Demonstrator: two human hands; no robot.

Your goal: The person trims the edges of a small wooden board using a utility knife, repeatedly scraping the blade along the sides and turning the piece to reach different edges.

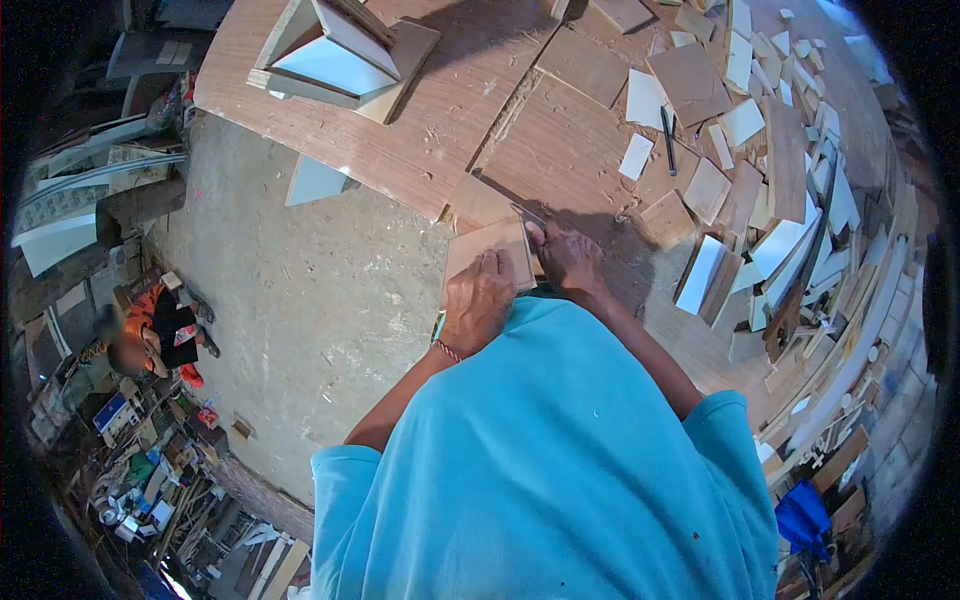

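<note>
From where I stand, the person in the turquoise shirt [545, 420] is bent over the near edge of the workbench [440, 150], both hands at a flat wooden panel [488, 240]. The panel is right in front of the body, by the bench's corner. The left hand [478, 300] lies on its upper face, fingers close together and their tips on the wood; the thumb is hidden, so I can't tell whether it clamps the edge. (A red braided bracelet [447, 351] circles that wrist.) The right hand [570, 258] is at the panel's right edge, fingers curled in narrow; what they pinch, if anything, I can't tell.

Beyond, sawdust and shavings dot the bench, and a white-faced wooden frame [335, 65] sits toward the far left. Over to the right, a black pen [668, 140] lies among scattered offcuts [708, 190]. Across the concrete floor [320, 270], another person in orange [148, 325] sits near the clutter.
</note>
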